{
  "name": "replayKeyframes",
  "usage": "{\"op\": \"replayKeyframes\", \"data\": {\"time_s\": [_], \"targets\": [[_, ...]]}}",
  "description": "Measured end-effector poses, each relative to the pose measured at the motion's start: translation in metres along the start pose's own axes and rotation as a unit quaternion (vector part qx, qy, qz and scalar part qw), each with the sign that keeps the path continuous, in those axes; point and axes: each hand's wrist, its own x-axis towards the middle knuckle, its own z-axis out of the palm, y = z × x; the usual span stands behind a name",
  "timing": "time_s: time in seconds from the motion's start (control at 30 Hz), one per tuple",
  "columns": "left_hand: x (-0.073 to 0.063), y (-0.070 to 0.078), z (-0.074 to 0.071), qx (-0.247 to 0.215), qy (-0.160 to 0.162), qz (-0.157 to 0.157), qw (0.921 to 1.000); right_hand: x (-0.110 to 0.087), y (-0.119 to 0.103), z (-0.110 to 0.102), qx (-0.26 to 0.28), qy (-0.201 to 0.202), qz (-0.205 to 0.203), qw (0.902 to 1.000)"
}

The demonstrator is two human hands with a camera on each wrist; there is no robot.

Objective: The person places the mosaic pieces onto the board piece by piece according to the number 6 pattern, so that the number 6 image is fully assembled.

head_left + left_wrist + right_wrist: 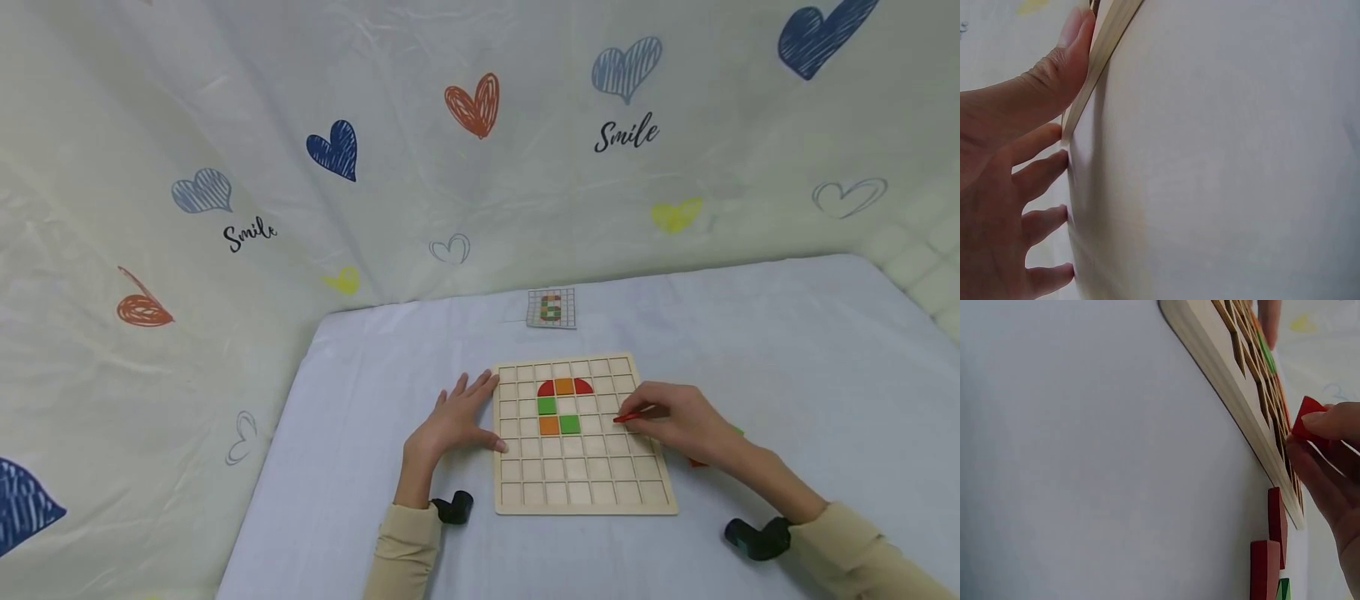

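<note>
A square wooden grid board [577, 493] lies on the table. In its upper cells sit red curved tiles [546, 388], orange tiles [564, 387] and green tiles [547, 406]. My left hand [453, 425] rests at the board's left edge with fingers spread, the thumb [1072, 59] touching the rim in the left wrist view. Over the board's right side, my right hand [675, 417] pinches a small red tile [1307, 419] between thumb and fingers. That tile shows a curved edge in the right wrist view and is held above the cells.
Loose red blocks [1264, 569] and a green piece [1283, 590] lie beside the board's right edge, partly hidden by the right forearm in the head view. A printed grid card [551, 308] with a coloured pattern lies behind the board. Black devices [757, 539] sit at both wrists.
</note>
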Motion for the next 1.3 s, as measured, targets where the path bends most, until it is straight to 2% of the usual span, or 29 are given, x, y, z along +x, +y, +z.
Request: {"op": "replayKeyframes", "data": {"time_s": [0.13,0.33,0.67,1.0,1.17,1.3], "targets": [[0.000,0.000,0.000,-0.002,0.001,0.002,1.0000,0.002,-0.002,0.001,0.001,-0.003,-0.005,1.0000],[-0.001,0.001,0.000,0.000,0.000,-0.001,1.0000,0.007,-0.007,0.005,0.035,-0.013,-0.010,0.9993],[0.001,0.000,0.000,0.000,0.000,-0.004,1.0000,0.021,-0.014,0.017,-0.020,-0.021,0.009,0.9995],[0.002,0.001,-0.001,0.001,-0.001,-0.002,1.0000,0.027,-0.015,0.027,-0.016,-0.010,0.040,0.9990],[0.002,0.000,-0.001,0.003,-0.002,-0.004,1.0000,0.026,-0.016,0.032,-0.033,0.013,0.026,0.9990],[0.001,0.001,-0.002,0.004,-0.001,-0.008,1.0000,0.027,-0.018,0.036,-0.047,0.012,0.005,0.9988]]}}
